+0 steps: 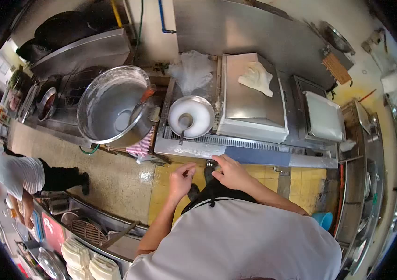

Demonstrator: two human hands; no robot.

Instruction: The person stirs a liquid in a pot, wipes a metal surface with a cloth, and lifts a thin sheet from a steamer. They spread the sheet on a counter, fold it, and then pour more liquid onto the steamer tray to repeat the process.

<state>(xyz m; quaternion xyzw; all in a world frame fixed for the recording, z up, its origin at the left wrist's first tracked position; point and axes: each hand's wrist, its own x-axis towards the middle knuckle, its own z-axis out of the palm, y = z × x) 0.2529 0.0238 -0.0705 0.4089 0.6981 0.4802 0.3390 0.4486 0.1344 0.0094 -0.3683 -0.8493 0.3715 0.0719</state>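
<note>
My left hand (181, 179) is raised in front of my body with its fingers curled together; whether anything is in them cannot be made out. To its right, my right hand (229, 171) has its fingers apart and holds nothing, near the front edge of the steel counter (194, 148). On that counter, a metal bowl (201, 127) of white contents has a ladle (185, 121) in it. Behind the bowl lies a crumpled plastic bag (194, 70). A white cloth (256, 78) rests on a box-shaped metal cover (250, 105) to the right.
A large metal bowl (98, 112) with an orange-handled tool (147, 94) stands at the left. A lidded white tray (324, 116) is on the right. Another person (18, 172) bends over a worktable at the far left. A blue bucket (322, 219) sits low at the right.
</note>
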